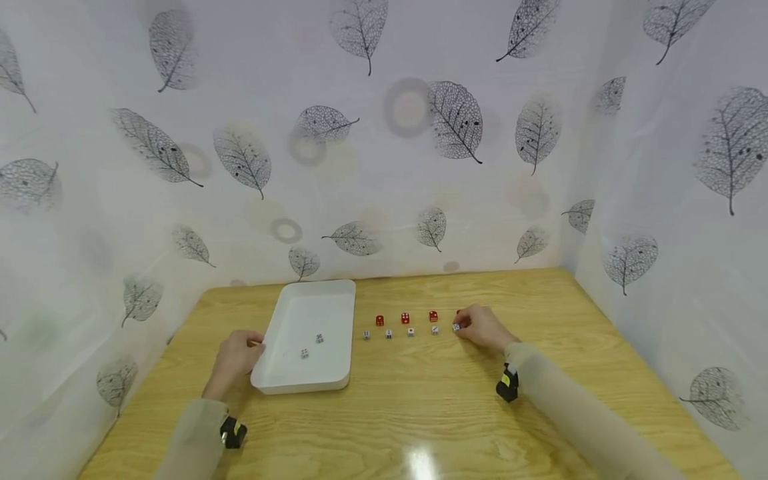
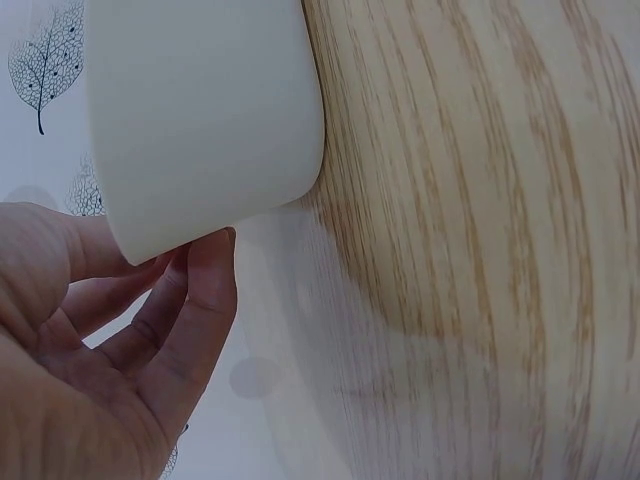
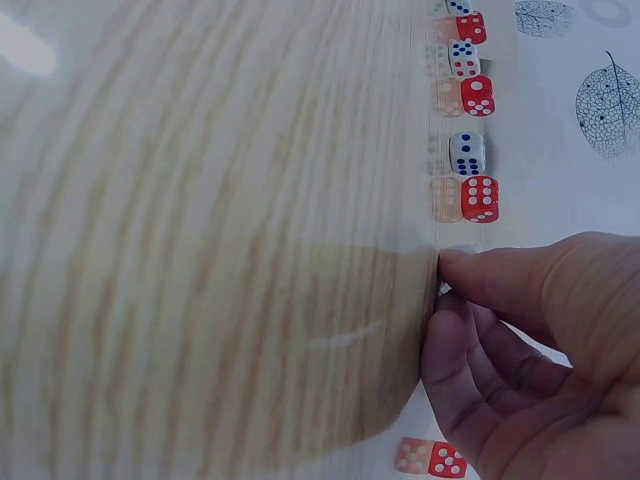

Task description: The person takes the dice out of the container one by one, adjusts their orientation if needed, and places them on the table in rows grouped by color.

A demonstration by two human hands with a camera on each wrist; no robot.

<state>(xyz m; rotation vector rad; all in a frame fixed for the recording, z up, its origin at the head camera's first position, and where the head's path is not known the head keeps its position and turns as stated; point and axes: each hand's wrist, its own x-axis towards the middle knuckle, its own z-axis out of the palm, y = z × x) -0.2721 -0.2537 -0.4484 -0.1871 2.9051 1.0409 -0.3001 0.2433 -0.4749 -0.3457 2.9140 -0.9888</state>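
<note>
My left hand (image 1: 237, 357) pinches the left rim of a white tray (image 1: 345, 357); the left wrist view shows thumb and fingers at the edge of the tray wall (image 2: 210, 120). Two white dice, a farther die (image 1: 319, 339) and a nearer die (image 1: 305, 353), lie inside. On the right, my right hand (image 1: 483, 327) pinches a white die (image 1: 456, 327) between thumb and fingers at the table surface. This die is mostly hidden in the right wrist view. Left of it runs a row of several white dice (image 1: 411, 332), with several red dice (image 1: 405, 318) behind them.
A wooden table (image 1: 384, 427) carries everything. Behind and beside it hangs a pale leaf-print curtain (image 1: 384, 167). Close to the right hand's fingers lies another red die (image 3: 448, 460), mostly hidden in the head view.
</note>
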